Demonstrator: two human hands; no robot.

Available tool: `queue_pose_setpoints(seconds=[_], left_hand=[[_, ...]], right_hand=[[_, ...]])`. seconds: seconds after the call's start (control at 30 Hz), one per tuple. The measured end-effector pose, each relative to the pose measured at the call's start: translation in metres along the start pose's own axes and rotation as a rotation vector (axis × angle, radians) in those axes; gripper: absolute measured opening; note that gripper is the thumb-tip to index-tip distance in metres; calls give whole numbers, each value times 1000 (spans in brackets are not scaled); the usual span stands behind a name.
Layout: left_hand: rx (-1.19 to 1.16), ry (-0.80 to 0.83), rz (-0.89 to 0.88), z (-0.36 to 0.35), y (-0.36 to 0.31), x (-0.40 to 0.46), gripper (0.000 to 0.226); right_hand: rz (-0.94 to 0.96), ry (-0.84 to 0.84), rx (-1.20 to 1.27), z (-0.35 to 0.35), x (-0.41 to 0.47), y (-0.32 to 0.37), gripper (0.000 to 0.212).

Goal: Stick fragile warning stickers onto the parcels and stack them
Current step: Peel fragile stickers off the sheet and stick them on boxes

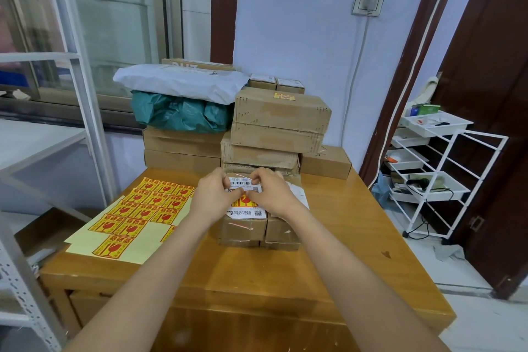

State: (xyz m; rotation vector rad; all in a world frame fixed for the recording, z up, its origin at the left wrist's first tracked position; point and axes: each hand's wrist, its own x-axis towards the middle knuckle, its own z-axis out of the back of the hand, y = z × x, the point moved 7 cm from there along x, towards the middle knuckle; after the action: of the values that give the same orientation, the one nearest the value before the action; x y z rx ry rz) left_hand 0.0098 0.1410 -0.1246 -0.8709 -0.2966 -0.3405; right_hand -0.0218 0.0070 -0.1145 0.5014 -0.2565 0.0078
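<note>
A small cardboard parcel (243,227) with a white shipping label stands in the middle of the wooden table (257,274). A yellow-and-red fragile sticker (244,203) lies on its top, over the label. My left hand (213,194) and my right hand (271,193) both rest on the parcel's top, fingers curled, thumbs meeting at the sticker's upper edge. Whether they pinch it or press it down is unclear. A sheet of fragile stickers (134,217) lies on the table to the left.
Behind the parcel rises a stack of taped cardboard boxes (280,123), the top one bearing a fragile sticker. Left of it, more boxes carry a green bag (180,114) and a white mailer. A white trolley rack (434,174) stands right of the table.
</note>
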Motion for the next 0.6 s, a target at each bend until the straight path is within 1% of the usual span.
queue_pose_setpoints(seconds=[0.1,0.3,0.5,0.57,0.6], left_hand=[[-6,-12,-12,0,1,0,28],[-115,25,-26,0,10,1,11],[-181,26,-27,2,12,-5,14],[-192,39,-24,1,11,-9,13],[-190,58,-27,0,10,-11,17]], right_hand=[[9,-5,-30,0,-1,1,35],[10,-12,-31,0,-1,1,34],[5,-38,0,1,-3,1,32],[19,-37,-28,1,-5,1,35],[31,-28,-42,1,-6,2,38]])
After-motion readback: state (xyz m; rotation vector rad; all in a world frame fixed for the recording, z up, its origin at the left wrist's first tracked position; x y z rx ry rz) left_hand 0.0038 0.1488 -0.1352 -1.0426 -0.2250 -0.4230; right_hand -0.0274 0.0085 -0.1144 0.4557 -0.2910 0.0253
